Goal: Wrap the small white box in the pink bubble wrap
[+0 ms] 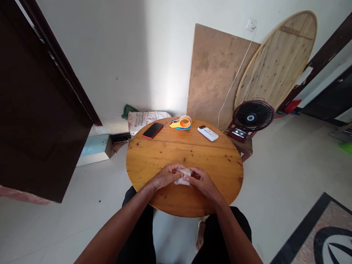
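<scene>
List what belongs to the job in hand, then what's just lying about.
In the job:
small clear-wrapped white packet, held by left hand and right hand
wooden table beneath

Apparently just lying about:
red-edged smartphone
orange-and-blue tape dispenser
white device, perhaps a power bank
fan beside the table

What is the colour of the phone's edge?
The phone's edge is red, in the head view.

One left hand, one right hand, one plastic-wrapped packet, one round wooden table, one smartphone, one orange tape dispenser, one power bank, one electric fan, one wall socket, one printed sack, one oval wooden panel
</scene>
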Motion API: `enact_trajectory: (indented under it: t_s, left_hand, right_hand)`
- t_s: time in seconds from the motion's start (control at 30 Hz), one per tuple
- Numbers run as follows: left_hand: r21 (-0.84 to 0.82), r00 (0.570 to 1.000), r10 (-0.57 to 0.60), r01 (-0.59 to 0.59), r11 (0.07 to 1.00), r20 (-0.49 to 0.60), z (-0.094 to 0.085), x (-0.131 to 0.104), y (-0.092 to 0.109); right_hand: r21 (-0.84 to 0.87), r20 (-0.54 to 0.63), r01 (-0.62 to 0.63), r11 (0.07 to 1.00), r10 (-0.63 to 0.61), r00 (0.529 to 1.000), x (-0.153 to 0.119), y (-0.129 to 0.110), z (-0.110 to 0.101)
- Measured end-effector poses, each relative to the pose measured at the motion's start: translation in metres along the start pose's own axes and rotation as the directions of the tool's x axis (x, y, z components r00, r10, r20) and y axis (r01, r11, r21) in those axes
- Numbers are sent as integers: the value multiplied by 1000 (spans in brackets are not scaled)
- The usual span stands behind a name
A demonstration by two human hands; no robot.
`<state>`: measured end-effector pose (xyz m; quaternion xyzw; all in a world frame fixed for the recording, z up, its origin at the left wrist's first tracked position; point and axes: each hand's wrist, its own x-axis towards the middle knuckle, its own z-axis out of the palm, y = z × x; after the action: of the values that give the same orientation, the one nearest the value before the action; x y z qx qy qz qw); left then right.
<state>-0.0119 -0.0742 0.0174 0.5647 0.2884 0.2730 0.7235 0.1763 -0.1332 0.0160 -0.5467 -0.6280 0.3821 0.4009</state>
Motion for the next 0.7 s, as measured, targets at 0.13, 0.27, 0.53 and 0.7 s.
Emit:
enact_trajectory:
  t_s: [0.13,0.27,0.53,0.7]
  left_hand:
    - [-12,997,40,-40,999,61,-1,3,-1]
    - [-1,993,107,-107,994,40,-2,10,-7]
    - [12,993,104,-104,995,-57,-8,23,-24]
    - [-10,989,121,-123,992,-85,-5,20,-26]
  right_hand:
    - [-79,-58,19,997,-23,998,1,1,5]
    - [-76,-132,-12,997,2,991,5,1,11]
    - [-102,-122,-8,995,-5,993,13,-4,8]
    - [-130,-77,18,991,-29,997,12,-8,4]
